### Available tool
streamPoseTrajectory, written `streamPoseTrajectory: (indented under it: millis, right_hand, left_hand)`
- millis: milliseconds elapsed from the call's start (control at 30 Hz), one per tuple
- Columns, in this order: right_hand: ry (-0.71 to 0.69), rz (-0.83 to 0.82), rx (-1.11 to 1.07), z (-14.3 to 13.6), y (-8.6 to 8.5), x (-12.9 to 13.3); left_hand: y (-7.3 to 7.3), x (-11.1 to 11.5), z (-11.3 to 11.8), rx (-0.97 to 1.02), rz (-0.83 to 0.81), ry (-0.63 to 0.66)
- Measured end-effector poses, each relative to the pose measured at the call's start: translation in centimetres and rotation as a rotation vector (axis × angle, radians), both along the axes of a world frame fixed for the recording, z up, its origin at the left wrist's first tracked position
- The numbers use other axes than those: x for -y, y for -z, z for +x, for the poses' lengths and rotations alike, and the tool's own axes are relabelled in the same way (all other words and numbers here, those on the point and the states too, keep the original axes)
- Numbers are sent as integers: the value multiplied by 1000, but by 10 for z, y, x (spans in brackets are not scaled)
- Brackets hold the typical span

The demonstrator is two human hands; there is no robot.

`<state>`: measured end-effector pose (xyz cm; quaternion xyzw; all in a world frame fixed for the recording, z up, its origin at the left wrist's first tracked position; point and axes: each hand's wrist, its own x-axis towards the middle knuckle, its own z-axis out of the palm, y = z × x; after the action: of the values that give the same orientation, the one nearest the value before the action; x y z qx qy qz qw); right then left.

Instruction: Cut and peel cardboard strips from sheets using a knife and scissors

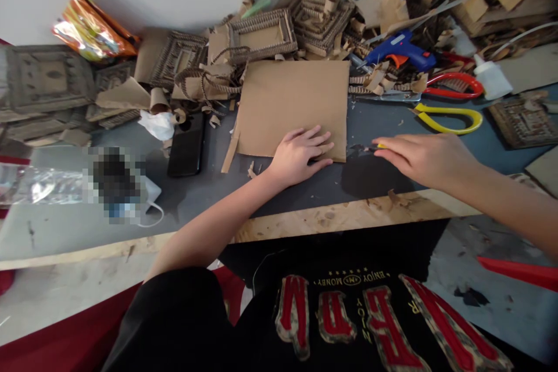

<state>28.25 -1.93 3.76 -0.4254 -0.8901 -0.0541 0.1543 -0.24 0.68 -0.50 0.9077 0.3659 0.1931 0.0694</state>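
A square sheet of brown cardboard (292,102) lies flat on the dark grey work surface. My left hand (299,154) rests open on its lower right part, fingers spread across the board. Just right of the sheet, my right hand (431,157) is closed around a slim yellow tool (382,146) with a dark, thin tip pointing left toward the board. Most of that tool is hidden in my fingers, so its exact kind cannot be made out. A narrow cardboard strip (231,151) lies along the sheet's left edge.
Behind the sheet are corrugated cardboard frames (261,35), scraps and a blue glue gun (401,51). Red-handled scissors (453,86), a yellow-handled tool (449,120) and a white bottle (492,77) lie right. A black phone (186,145) lies left. The wooden table edge (331,215) is near me.
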Motion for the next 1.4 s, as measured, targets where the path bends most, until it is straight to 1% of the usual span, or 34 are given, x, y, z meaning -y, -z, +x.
streamPoseTrajectory:
  millis: [33, 100, 167, 200, 267, 400, 467, 567, 600, 667, 767, 867, 933, 1000, 1067, 1133, 1267, 1400]
  right_hand:
    - [51, 36, -10, -1, -2, -1]
    - [153, 104, 35, -3, -5, -6]
    - [237, 107, 64, -5, -4, -14]
    - [242, 96, 78, -7, -3, -19]
    - [169, 73, 101, -11, 1, -30]
    - [-149, 27, 89, -30, 9, -50]
    - [-276, 10, 42, -42, 13, -59]
    - [-378, 9, -81, -59, 21, -72]
    - [-387, 22, -126, -64, 24, -74]
    - [-386, 68, -216, -70, 31, -75]
    - [-389, 139, -312, -74, 38, -69]
    - [-429, 128, -321, -74, 40, -62]
    - [-437, 110, -318, -74, 40, -59]
    - [-426, 118, -337, -73, 39, -59]
    - [-423, 135, -363, -72, 39, -60]
    - [-435, 154, -374, -72, 39, -61]
    - [-464, 203, -370, -73, 40, -62]
    - [-418, 155, -340, -74, 39, -61]
  left_hand:
    - [0, 1, 0, -14, 45, 13]
    - [-1, 2, 0, -49, 130, 51]
    - [-3, 5, 1, -100, 211, 84]
    - [-4, 6, 2, -135, 257, 92]
    - [-6, 11, 6, -215, 366, 95]
    - [-9, 18, 14, -332, 547, 99]
    - [-9, 19, 14, -334, 609, 97]
    - [-11, 17, 8, -266, 695, 91]
    - [-12, 16, 5, -240, 697, 84]
    - [-14, 15, -1, -200, 623, 66]
    - [-18, 13, -7, -176, 376, 75]
    - [-22, 14, -9, -170, 144, 156]
    - [-23, 15, -8, -146, 48, 178]
    - [-23, 17, -7, -95, 21, 151]
    - [-21, 20, -5, -48, 44, 106]
    - [-19, 21, -3, -37, 73, 89]
    - [-18, 20, 0, -80, 99, 126]
    - [-20, 16, -1, -121, 127, 169]
